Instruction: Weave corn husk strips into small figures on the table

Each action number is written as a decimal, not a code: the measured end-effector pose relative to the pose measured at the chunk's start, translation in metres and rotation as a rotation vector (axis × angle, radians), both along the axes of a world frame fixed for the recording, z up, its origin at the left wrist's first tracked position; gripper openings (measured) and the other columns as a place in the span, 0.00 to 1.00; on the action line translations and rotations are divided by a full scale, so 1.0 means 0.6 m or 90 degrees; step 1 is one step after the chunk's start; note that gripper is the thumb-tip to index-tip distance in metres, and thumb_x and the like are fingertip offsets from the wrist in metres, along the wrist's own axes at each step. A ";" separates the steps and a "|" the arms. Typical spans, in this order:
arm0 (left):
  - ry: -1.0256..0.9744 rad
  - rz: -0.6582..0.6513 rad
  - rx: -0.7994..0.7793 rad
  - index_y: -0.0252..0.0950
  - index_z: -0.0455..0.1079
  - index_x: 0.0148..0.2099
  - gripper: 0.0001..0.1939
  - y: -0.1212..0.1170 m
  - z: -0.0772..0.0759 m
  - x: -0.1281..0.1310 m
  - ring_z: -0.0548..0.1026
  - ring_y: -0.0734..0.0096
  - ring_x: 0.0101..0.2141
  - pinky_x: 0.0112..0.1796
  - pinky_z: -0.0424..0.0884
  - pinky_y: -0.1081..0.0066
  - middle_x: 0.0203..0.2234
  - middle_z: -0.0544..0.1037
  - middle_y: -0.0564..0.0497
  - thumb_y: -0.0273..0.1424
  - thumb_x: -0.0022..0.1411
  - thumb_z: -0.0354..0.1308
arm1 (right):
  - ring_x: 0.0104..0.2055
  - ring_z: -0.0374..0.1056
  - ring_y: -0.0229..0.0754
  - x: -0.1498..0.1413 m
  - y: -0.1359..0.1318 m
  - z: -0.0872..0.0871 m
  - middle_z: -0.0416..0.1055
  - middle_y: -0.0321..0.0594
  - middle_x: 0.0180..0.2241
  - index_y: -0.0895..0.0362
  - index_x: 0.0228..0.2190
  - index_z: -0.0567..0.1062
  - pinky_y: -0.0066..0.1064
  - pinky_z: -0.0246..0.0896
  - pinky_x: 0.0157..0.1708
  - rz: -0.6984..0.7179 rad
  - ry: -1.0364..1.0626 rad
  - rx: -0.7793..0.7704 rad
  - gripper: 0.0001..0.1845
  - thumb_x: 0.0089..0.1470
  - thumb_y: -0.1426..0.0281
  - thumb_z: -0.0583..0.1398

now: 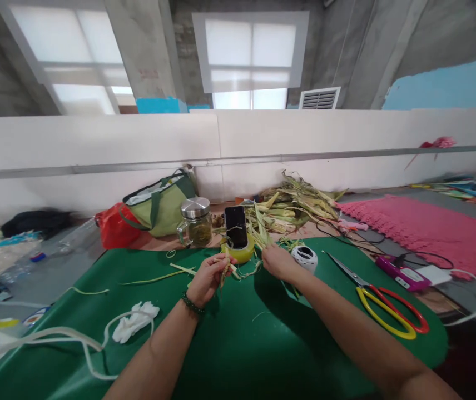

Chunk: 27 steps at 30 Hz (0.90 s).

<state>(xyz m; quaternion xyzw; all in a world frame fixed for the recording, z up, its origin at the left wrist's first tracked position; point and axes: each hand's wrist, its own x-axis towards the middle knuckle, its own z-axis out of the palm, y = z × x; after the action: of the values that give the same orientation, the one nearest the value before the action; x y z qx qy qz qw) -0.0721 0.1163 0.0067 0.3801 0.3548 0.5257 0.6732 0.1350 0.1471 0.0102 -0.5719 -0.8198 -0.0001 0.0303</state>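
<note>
My left hand point(209, 276) pinches a short braided piece of corn husk point(224, 271) between thumb and fingers, above the green mat point(238, 355). From it a thin twisted cord point(247, 274) trails toward the right. My right hand point(280, 261) is closed at the lower end of a pale corn husk point(259, 225); its fingertips are partly hidden. Just beyond the hands, a dark phone point(235, 225) leans upright in a yellow tape roll point(242, 254). Beside my right wrist stands a white holder point(306, 258) with dark openings.
A heap of dried husks point(300, 203) lies at the back. Scissors point(371, 300) with red and yellow handles rest on the right. Behind stand a glass mug point(199, 228) and a green bag point(158, 205). Crumpled tissue point(135, 322) and white cable point(54, 336) lie left, a purple power strip point(405, 273) right.
</note>
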 end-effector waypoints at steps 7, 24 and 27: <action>-0.012 -0.011 -0.020 0.31 0.75 0.29 0.15 -0.005 0.002 0.013 0.72 0.81 0.23 0.25 0.68 0.79 0.39 0.79 0.45 0.32 0.37 0.72 | 0.25 0.61 0.37 0.090 -0.013 0.033 0.66 0.35 0.22 0.56 0.26 0.63 0.28 0.55 0.27 0.017 0.461 0.054 0.08 0.55 0.68 0.48; 0.155 -0.199 0.077 0.31 0.78 0.30 0.16 -0.015 -0.020 0.041 0.71 0.74 0.24 0.30 0.66 0.73 0.29 0.78 0.46 0.38 0.41 0.70 | 0.18 0.61 0.36 0.101 0.005 0.095 0.64 0.35 0.13 0.59 0.28 0.75 0.27 0.56 0.23 -0.012 0.348 -0.172 0.26 0.59 0.55 0.46; 0.153 -0.191 0.077 0.30 0.78 0.30 0.17 -0.010 -0.019 0.042 0.70 0.75 0.23 0.29 0.64 0.74 0.24 0.77 0.47 0.39 0.41 0.70 | 0.28 0.69 0.43 0.082 0.026 0.114 0.72 0.44 0.22 0.59 0.24 0.75 0.30 0.59 0.29 -0.065 0.117 -0.095 0.27 0.58 0.54 0.47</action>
<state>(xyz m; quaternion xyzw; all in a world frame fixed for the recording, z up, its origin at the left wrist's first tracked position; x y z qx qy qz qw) -0.0468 0.1101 -0.0044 0.5285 0.3397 0.3911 0.6725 0.1844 0.1626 0.0789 -0.6113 -0.7809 0.1118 0.0629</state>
